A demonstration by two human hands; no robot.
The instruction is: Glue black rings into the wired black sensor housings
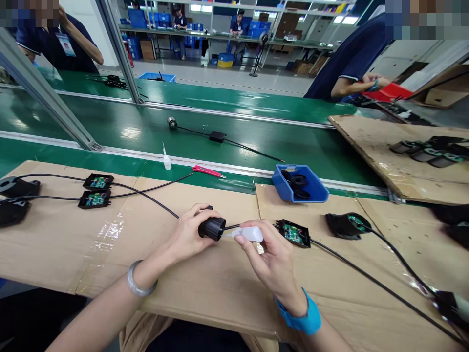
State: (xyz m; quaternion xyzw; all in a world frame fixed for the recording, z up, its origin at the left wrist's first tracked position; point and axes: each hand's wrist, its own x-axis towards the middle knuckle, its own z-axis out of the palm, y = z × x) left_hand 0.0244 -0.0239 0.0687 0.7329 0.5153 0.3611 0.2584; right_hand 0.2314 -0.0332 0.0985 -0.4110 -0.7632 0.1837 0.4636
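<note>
My left hand is closed around a black cylindrical plug housing on a black cable, held just above the cardboard-covered bench. My right hand grips a small white squeeze bottle, its nozzle pointing into the housing's open end. Right of the bottle lies an open black box with a green circuit board, a cable running off to the lower right.
Two more open circuit boxes with cables lie at the left. A blue bin of black rings, another white bottle and a red tool sit by the green conveyor. Other people work across the belt.
</note>
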